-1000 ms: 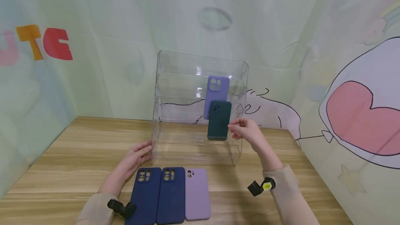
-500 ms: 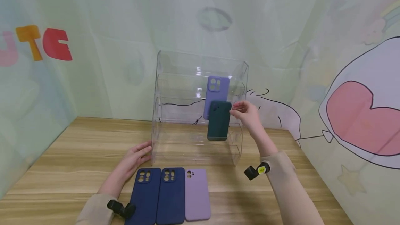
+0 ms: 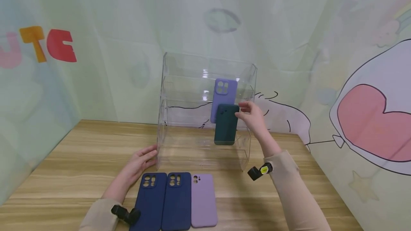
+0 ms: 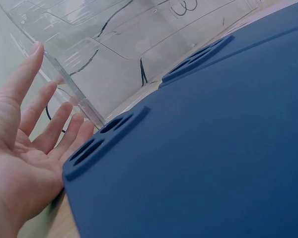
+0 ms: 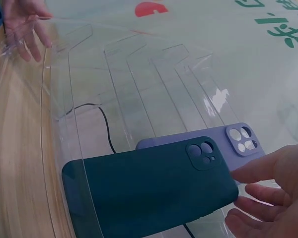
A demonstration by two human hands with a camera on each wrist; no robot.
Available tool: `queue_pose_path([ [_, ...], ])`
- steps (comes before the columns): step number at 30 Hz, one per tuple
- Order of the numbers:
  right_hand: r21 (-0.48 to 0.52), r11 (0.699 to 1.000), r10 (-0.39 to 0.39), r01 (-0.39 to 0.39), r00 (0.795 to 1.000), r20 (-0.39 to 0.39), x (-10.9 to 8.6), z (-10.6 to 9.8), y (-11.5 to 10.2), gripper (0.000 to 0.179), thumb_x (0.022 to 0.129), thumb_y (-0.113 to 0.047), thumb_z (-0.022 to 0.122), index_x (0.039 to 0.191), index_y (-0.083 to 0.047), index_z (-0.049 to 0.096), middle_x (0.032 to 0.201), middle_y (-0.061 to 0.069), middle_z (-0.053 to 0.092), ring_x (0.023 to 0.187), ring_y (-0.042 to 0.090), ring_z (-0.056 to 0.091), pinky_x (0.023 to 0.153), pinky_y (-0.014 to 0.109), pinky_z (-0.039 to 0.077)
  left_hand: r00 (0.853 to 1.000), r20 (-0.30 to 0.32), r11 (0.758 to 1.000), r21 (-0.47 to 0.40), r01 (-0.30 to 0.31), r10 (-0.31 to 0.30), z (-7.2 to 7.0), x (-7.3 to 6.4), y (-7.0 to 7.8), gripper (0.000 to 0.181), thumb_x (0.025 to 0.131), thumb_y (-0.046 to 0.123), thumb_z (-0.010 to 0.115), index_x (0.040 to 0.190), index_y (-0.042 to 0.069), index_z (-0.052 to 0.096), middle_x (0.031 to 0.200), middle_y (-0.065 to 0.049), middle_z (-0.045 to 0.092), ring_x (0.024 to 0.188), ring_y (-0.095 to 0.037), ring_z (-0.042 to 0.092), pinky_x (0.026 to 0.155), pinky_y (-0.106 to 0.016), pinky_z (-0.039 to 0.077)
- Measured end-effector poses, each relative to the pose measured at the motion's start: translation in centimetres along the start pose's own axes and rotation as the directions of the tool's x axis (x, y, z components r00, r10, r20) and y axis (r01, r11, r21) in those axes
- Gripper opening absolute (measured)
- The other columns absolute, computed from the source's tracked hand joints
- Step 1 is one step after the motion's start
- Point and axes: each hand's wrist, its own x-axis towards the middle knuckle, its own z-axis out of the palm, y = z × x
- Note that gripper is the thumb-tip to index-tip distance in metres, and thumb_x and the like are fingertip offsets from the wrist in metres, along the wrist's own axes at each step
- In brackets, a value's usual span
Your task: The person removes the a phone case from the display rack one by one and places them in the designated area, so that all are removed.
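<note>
In the head view, my right hand is at the upper right edge of a dark green phone case, thumb and fingertips touching its edge. That case stands upright in a lower tier of a clear acrylic display rack. Behind and above it a lilac phone case leans in a higher tier, partly covered by the green one. My left hand rests with extended fingers against the rack's left side. The left wrist view shows its fingers spread beside a navy phone case.
Two navy phone cases and a light purple phone case lie side by side on the wooden table in front of the rack. A printed curtain hangs close behind the rack.
My right hand has moved up along the green case's right edge, from its lower side to near the top corner. The green case and my left hand stay in place.
</note>
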Motion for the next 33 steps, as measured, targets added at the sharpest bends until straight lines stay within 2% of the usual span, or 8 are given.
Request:
queue_pose_path([
  [3, -0.016, 1.000, 0.003, -0.003, 1.000, 0.022, 0.1, 0.3, 0.1, 0.050, 0.095, -0.012, 0.062, 0.142, -0.001, 0.047, 0.144, 0.018, 0.050, 0.133, 0.033, 0.045, 0.109, 0.051, 0.040, 0.999, -0.026, 1.000, -0.002, 0.024, -0.024, 0.2, 0.0, 0.2, 0.080, 0.094, 0.035, 0.066, 0.151, -0.006, 0.026, 0.160, -0.021, 0.021, 0.114, 0.000, 0.051, 0.091, -0.017, 0.050],
  [4, -0.024, 1.000, 0.005, -0.005, 1.000, 0.027, 0.1, 0.4, 0.1, 0.051, 0.095, -0.012, 0.062, 0.143, -0.002, 0.047, 0.144, 0.018, 0.050, 0.134, 0.033, 0.045, 0.110, 0.051, 0.040, 0.998, -0.043, 0.999, 0.019, 0.047, -0.047, 0.5, 0.0, 0.4, 0.083, 0.095, 0.035, 0.064, 0.151, -0.007, 0.022, 0.161, -0.022, 0.015, 0.112, 0.003, 0.050, 0.092, -0.017, 0.049],
  [8, -0.021, 1.000, 0.007, -0.007, 1.000, 0.024, 0.1, 0.7, 0.3, 0.053, 0.095, -0.011, 0.061, 0.144, -0.002, 0.046, 0.142, 0.020, 0.052, 0.132, 0.033, 0.047, 0.109, 0.051, 0.041, 0.994, -0.068, 0.996, 0.024, 0.084, -0.083, 1.0, -0.1, 0.9, 0.069, 0.102, 0.024, 0.055, 0.152, -0.006, 0.019, 0.161, -0.021, 0.014, 0.099, 0.014, 0.052, 0.092, -0.017, 0.048],
  [13, 0.014, 0.999, -0.040, 0.040, 0.999, -0.030, -0.1, 1.1, 0.5, 0.047, 0.094, -0.006, 0.061, 0.140, 0.003, 0.050, 0.138, 0.022, 0.055, 0.126, 0.035, 0.051, 0.106, 0.048, 0.045, 0.994, -0.067, 0.996, 0.024, 0.091, -0.090, 1.1, 0.0, 1.0, 0.066, 0.103, 0.022, 0.052, 0.153, -0.005, 0.018, 0.161, -0.021, 0.013, 0.096, 0.015, 0.051, 0.091, -0.016, 0.049],
  [19, 0.046, 0.995, -0.084, 0.090, 0.988, -0.128, -0.2, 1.6, 1.1, 0.035, 0.094, -0.005, 0.063, 0.129, 0.004, 0.060, 0.123, 0.024, 0.063, 0.113, 0.034, 0.059, 0.099, 0.044, 0.050, 0.994, -0.068, 0.996, 0.027, 0.084, -0.082, 1.0, -0.1, 1.0, 0.068, 0.102, 0.023, 0.053, 0.152, -0.007, 0.018, 0.161, -0.023, 0.013, 0.097, 0.015, 0.051, 0.091, -0.016, 0.048],
  [23, 0.077, 0.994, -0.060, 0.072, 0.987, -0.151, -0.3, 2.0, 1.6, 0.034, 0.095, -0.007, 0.063, 0.127, 0.003, 0.061, 0.117, 0.024, 0.065, 0.105, 0.030, 0.060, 0.091, 0.038, 0.051, 0.994, -0.073, 0.997, 0.018, 0.079, -0.078, 1.2, -0.2, 1.2, 0.069, 0.102, 0.023, 0.054, 0.152, -0.008, 0.019, 0.160, -0.022, 0.015, 0.098, 0.014, 0.052, 0.090, -0.016, 0.049],
  [28, 0.143, 0.989, -0.012, 0.033, 0.989, -0.147, -0.3, 2.6, 2.4, 0.029, 0.096, -0.004, 0.060, 0.122, 0.009, 0.062, 0.111, 0.026, 0.065, 0.094, 0.022, 0.062, 0.084, 0.027, 0.055, 0.994, -0.070, 0.997, 0.013, 0.080, -0.079, 1.2, -0.1, 1.1, 0.069, 0.102, 0.023, 0.054, 0.151, -0.008, 0.019, 0.160, -0.022, 0.015, 0.099, 0.013, 0.052, 0.091, -0.016, 0.049],
  [33, 0.206, 0.979, 0.036, -0.009, 0.991, -0.127, -0.5, 3.2, 3.0, 0.031, 0.098, -0.002, 0.055, 0.125, 0.013, 0.058, 0.117, 0.031, 0.063, 0.099, 0.028, 0.066, 0.089, 0.035, 0.057, 0.994, -0.072, 0.996, 0.014, 0.083, -0.081, 1.1, -0.1, 1.0, 0.068, 0.102, 0.023, 0.054, 0.152, -0.008, 0.019, 0.161, -0.022, 0.015, 0.099, 0.014, 0.052, 0.091, -0.016, 0.049],
])
